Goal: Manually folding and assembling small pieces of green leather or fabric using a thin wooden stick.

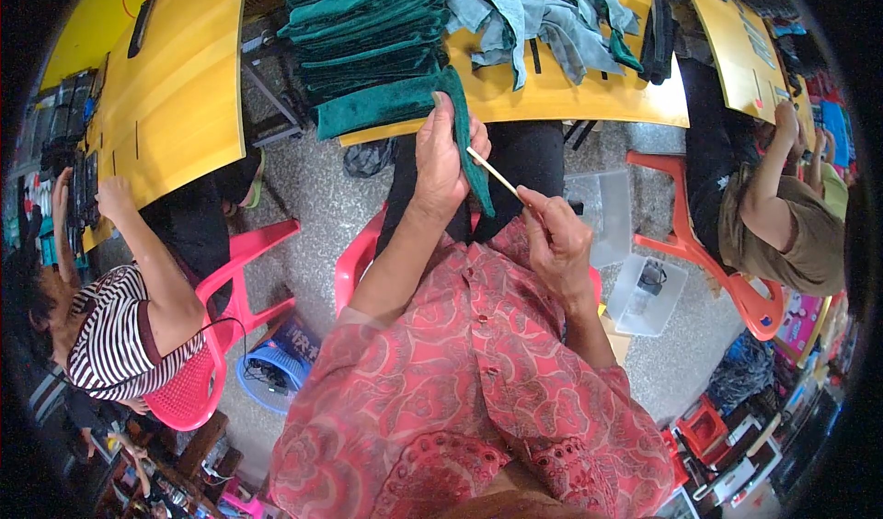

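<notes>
My left hand (443,156) is closed around a narrow dark green velvet strip (466,137), which hangs down past the fingers above my lap. In my right hand (558,234) a thin pale wooden stick (493,171) is pinched, its far tip touching or just beside the strip near my left fingers. Whether the tip is inside the fabric I cannot tell. Just beyond my hands, a tall stack of green velvet pieces (363,55) lies on the yellow table (570,107). To its right is a loose heap of grey-green fabric pieces (543,22).
A black folded piece (658,41) lies at the table's right end. On the floor are clear plastic bins (648,294) and a blue basket (267,376). Co-workers sit on either side, on a pink chair (216,335) and an orange chair (685,234). Another yellow table (184,87) stands left.
</notes>
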Demonstrator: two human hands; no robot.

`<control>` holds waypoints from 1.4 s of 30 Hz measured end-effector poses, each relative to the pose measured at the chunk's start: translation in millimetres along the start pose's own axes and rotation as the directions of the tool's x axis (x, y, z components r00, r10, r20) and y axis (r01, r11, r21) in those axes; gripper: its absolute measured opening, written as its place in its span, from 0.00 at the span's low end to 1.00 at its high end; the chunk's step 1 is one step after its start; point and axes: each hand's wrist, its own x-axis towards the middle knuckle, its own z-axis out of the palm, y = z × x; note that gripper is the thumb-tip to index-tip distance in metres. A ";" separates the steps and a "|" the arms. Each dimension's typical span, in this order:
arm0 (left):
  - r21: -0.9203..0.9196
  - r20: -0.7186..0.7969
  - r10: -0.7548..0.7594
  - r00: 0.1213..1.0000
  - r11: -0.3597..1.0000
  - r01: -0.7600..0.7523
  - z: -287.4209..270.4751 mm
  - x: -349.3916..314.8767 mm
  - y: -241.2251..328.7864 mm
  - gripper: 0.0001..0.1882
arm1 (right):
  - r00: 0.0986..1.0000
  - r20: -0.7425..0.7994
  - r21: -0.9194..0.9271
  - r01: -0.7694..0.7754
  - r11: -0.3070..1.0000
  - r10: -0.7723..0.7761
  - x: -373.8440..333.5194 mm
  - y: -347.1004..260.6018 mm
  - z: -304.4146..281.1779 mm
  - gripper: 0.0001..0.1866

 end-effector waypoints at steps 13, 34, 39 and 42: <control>0.074 -0.042 0.079 0.996 0.994 -0.076 -2.3 0.4 -4.5 0.22 | 0.999 -0.019 -0.073 0.038 0.997 -0.039 -8.5 -0.8 1.5 0.15; 0.684 0.313 0.017 0.950 0.690 -0.237 10.4 -34.9 -21.9 0.18 | 0.959 -0.204 0.190 -0.157 0.969 0.196 -13.9 24.9 21.2 0.07; 0.739 0.359 -0.096 0.928 0.637 -0.220 3.9 -32.1 -19.2 0.20 | 0.981 -0.143 0.075 -0.122 0.990 0.132 -10.0 30.1 9.6 0.06; 0.577 0.335 -0.073 0.939 0.804 -0.143 5.6 -36.1 -15.0 0.22 | 0.988 -0.067 0.078 -0.132 0.988 0.137 -9.5 23.0 2.8 0.06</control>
